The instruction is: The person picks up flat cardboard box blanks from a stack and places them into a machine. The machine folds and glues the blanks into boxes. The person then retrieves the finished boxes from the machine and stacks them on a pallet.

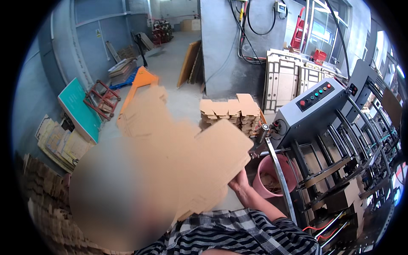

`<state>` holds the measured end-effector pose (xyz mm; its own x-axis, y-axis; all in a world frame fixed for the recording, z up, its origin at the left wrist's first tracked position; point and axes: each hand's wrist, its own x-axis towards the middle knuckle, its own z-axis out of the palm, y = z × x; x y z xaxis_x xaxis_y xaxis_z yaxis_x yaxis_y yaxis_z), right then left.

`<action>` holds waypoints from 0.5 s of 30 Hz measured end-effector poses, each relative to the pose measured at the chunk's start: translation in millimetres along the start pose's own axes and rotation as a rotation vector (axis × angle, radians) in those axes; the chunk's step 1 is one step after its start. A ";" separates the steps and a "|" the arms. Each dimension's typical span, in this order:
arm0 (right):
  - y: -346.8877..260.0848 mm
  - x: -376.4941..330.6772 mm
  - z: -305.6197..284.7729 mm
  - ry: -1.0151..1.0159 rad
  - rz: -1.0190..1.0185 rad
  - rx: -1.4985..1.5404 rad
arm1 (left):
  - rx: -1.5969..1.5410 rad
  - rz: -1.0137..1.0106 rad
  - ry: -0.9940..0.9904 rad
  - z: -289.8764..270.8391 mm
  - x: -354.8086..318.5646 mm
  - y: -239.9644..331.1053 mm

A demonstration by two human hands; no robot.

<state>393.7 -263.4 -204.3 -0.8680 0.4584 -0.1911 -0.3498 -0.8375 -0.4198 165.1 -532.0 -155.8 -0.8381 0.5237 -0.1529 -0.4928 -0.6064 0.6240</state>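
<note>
Gripping a stack of flat cardboard blanks [212,157] at its lower right corner, the right hand [241,183] held it beside the grey machine [314,110], not yet loaded; left-hand fingers were hidden.

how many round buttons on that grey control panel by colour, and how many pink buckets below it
On the grey control panel:
red buttons: 2
green buttons: 3
Beside the right hand, which holds the cardboard sheets:
pink bucket: 1
Total: 6
</note>
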 end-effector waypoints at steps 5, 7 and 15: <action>-72.1 71.3 59.0 0.170 -0.170 -0.072 | -0.056 -0.031 -0.079 44.4 134.1 -21.7; -103.6 117.1 25.7 0.088 -0.369 -0.188 | -0.093 -0.062 -0.136 82.9 190.5 -39.4; -229.8 204.0 -31.2 0.144 -0.399 -0.309 | -0.051 -0.118 0.049 183.3 280.7 -125.2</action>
<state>308.0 31.9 -174.5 -0.6239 0.7780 -0.0737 -0.5041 -0.4728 -0.7227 34.4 -199.4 -136.4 -0.7831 0.5645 -0.2608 -0.5991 -0.5726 0.5596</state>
